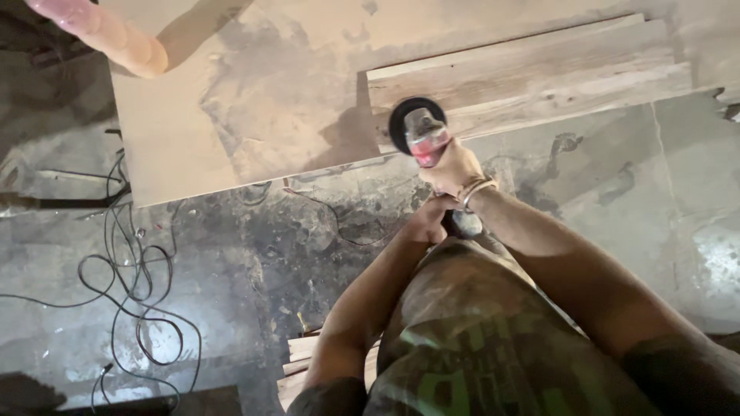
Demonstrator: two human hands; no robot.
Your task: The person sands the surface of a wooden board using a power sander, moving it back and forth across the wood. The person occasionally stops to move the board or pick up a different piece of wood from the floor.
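Grinder (422,137) and plank (532,77) meet at the plank's near left corner, and that contact is the relation that matters here. The grinder is a handheld power tool with a red and grey body and a dark round disc at its head. Its long axis runs from the person's waist up and slightly left, so the disc end points away from the body, toward the far side of the scene. The disc sits over the near left end of the plank stack; whether it actually touches the wood or hovers just above cannot be told.

The right hand (455,168) is the nearer one to the disc, wrapped closed around the tool's body just behind the head, with bangles on the wrist. The left hand (428,222) lies behind it, closer to the body, curled closed around the rear grip of the same tool.

The plank's long axis runs left to right, rising slightly to the right, so it crosses the grinder's axis almost squarely. It lies on a large pale board (231,100), which rests on the stained concrete floor (632,216). Black cables (131,285) loop on the floor at the near left, well apart from the hands.
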